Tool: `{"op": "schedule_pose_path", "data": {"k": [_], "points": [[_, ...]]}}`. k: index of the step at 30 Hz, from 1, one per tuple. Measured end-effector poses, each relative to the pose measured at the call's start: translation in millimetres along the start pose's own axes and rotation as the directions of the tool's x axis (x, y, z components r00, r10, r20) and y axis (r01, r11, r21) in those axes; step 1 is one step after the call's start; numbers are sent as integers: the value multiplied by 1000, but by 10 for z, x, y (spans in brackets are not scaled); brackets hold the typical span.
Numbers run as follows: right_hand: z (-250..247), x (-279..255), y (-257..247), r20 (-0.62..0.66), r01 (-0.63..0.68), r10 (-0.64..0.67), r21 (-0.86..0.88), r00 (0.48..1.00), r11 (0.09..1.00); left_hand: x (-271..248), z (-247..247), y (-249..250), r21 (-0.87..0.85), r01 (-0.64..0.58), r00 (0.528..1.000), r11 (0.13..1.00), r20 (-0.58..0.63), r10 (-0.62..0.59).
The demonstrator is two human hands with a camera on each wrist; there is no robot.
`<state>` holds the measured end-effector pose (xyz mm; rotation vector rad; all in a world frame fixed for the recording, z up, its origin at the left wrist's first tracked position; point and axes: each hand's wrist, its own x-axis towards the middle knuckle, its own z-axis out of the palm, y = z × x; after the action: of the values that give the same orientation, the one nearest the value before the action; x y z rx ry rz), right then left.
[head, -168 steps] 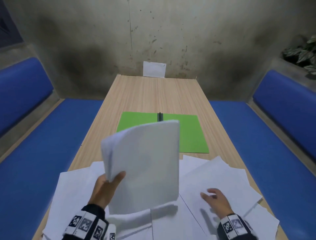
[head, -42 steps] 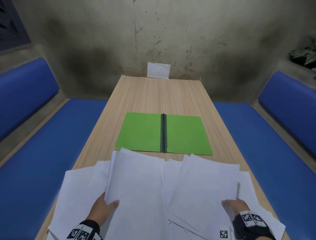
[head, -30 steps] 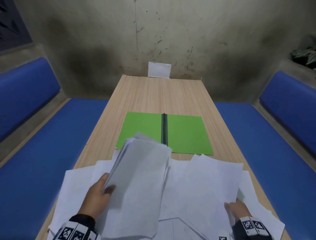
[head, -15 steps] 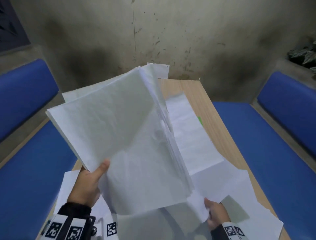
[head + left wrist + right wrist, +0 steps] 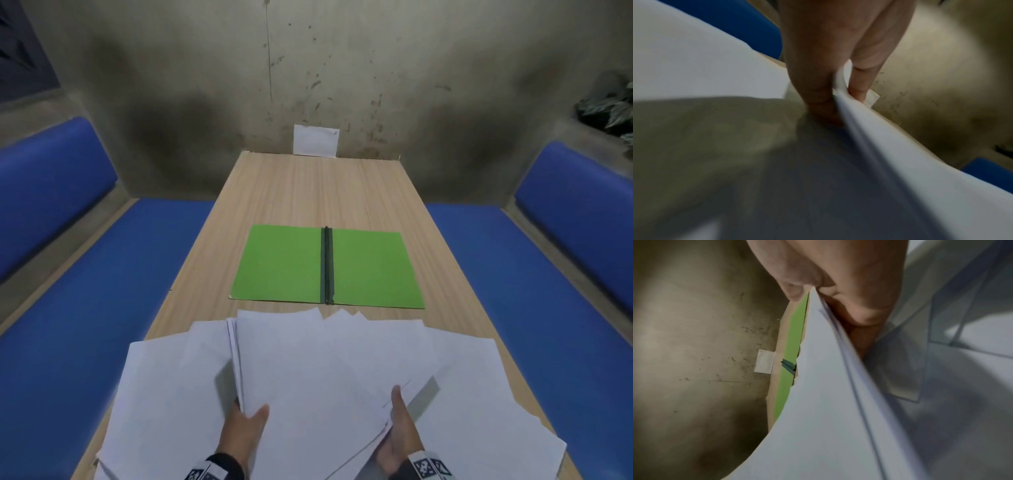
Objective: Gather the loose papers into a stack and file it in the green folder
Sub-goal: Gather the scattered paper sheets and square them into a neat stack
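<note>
Now both the left hand (image 5: 244, 432) and right hand (image 5: 399, 442) grip the stack (image 5: 315, 370), lowered from upright.

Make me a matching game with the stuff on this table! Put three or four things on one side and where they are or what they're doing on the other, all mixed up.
Things:
1. folder
2. stack of papers
3. loose sheets
4. small white card

Places or states:
A. against the wall at the far end of the table
B. spread flat on the near end of the table
C. lying open in the middle of the table
D. held by the left hand and right hand

Pairs: 1-C, 2-D, 3-B, 4-A
</note>
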<state>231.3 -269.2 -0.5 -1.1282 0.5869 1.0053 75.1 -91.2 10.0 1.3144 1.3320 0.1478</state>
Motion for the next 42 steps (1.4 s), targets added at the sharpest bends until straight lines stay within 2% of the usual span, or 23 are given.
{"op": "schedule_pose_path", "data": {"k": [3,5,9,12,14,16,19,21,25,27,32,36,39,42], "points": [[-28,55,39,-86,13,-23,-116,996,993,52,-29,-45,165,-13,1000,986,-23,18],[-55,100,56,-114,77,-104,-225,988,971,-15,-102,60,205,-50,998,977,-34,58],[-93,174,39,-139,87,-155,-401,978,912,-117,-299,233,59,-186,981,981,58,183],[-350,647,44,-157,128,-208,-408,965,904,-181,-476,304,1,-227,972,974,58,227],[-203,432,-54,-153,179,-256,-391,954,903,-228,-609,350,-12,-254,967,967,15,254],[54,-12,-232,-167,293,-395,-432,903,853,-241,-750,392,-31,-269,963,963,-41,268],[140,-364,-602,-77,494,-579,-438,812,751,-210,-954,420,-32,-287,952,957,-123,281],[178,-578,-836,-29,573,-656,-458,754,680,-162,-1061,412,-15,-290,945,957,-160,284],[193,-1063,-1181,180,703,-715,-450,675,551,-109,-1132,428,-44,-295,940,955,-194,281],[204,-1235,-1298,313,759,-699,-385,643,525,-109,-1096,477,-66,-303,939,951,-190,287],[255,-1174,-1385,439,695,-566,-226,698,682,-118,-859,645,-95,-303,951,948,-93,294],[329,-877,-1220,431,591,-457,-255,778,765,-222,-545,765,-162,-322,942,933,48,333],[370,-690,-1087,367,538,-425,-303,827,786,-334,-347,816,-248,-262,937,933,167,307],[342,-532,-995,266,561,-496,-318,827,764,-389,-261,815,-272,-228,909,935,285,304]]}}
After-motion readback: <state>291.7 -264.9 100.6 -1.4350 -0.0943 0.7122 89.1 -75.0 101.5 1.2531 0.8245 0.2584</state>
